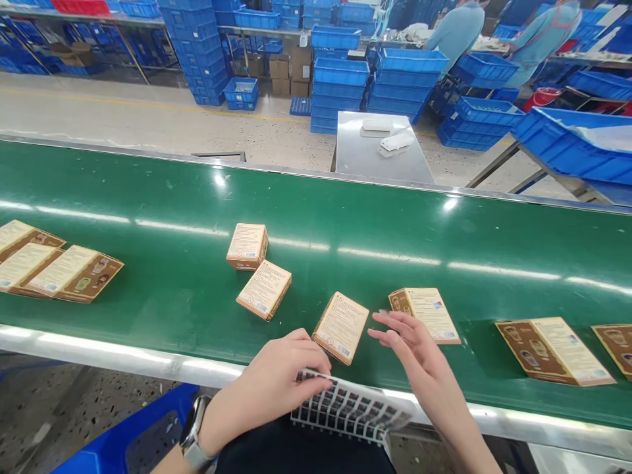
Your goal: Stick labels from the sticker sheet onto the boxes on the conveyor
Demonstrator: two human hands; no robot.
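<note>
My left hand (pixel 291 368) pinches the upper left edge of a sheet of small dark stickers in a white grid (pixel 345 408). The sheet hangs tilted over the belt's near edge, its right end blurred. My right hand (pixel 419 355) is raised with fingers apart; a small greyish patch at one fingertip is too blurred to name. Between the hands a small cream-and-brown carton (pixel 342 327) lies on the green belt. Behind my right fingers is a flattened carton (pixel 434 313). Two more formed cartons, one farther back (pixel 247 243) and one nearer (pixel 265 289), touch at left.
Flattened cartons lie on the conveyor belt (pixel 162 263) at far left (pixel 74 273) and at right (pixel 555 350). A blue plastic chair or bin (pixel 133 434) is at lower left. Beyond the belt stand a metal table (pixel 380 148), stacked blue crates (pixel 338 92) and two people.
</note>
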